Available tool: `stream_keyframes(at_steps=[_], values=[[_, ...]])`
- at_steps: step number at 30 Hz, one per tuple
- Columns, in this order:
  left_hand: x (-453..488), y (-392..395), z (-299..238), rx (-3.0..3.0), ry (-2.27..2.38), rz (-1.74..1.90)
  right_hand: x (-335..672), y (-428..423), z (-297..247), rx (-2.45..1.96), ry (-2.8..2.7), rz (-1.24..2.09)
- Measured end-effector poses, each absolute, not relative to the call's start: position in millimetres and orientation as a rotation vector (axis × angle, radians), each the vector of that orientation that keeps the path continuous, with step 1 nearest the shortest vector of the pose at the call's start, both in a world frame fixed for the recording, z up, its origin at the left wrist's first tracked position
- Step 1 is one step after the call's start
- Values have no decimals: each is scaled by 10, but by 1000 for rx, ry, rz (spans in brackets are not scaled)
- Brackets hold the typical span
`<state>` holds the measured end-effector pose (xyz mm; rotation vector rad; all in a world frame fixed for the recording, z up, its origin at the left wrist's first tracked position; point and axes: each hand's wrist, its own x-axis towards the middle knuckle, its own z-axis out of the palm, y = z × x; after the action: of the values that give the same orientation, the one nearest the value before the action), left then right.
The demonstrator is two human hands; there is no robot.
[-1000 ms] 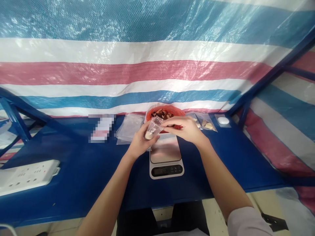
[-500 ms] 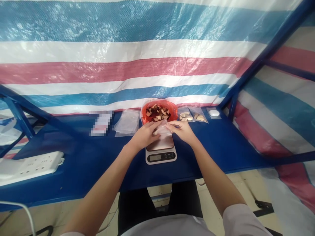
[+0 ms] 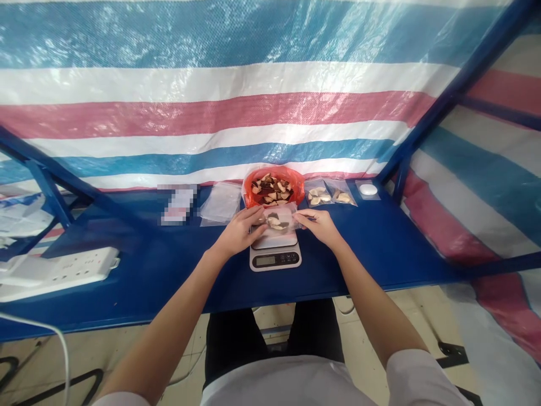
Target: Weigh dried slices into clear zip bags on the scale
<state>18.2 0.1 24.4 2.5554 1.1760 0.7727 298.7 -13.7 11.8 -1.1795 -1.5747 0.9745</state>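
Observation:
A clear plastic bag with a few dark-skinned, pale slices in it is stretched between my two hands, above the kitchen scale. My left hand is closed on the bag's left end. At the right end, my right hand pinches the bag's edge between thumb and fingers. The scale's plate is partly hidden by the bag and my left hand; its display is too small to read. Right behind stands a bowl lined with a red bag, full of similar slices.
Flat clear bags lie left of the bowl, beside a blurred-out item. Two filled bags and a white round thing in a small bag lie to the right. A power strip sits at the table's left.
My hands have moved apart, and the bag between them is now spread flat with its slices in sight. Before, it was bunched up. The view has shifted slightly.

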Motion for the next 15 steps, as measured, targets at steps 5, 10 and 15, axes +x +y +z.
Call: stream_keyframes(at_steps=[5,10,15], values=[[138,-66,213,2457,1263,923,3095,-141,95,-1218,-1494,947],[-73,-136,98,2364,1572,1103,3238,-198,24,-1449,-1725,453],[-191,-181,-18,2460,1805,773,3185,-292,-97,-1639,-2073,70]])
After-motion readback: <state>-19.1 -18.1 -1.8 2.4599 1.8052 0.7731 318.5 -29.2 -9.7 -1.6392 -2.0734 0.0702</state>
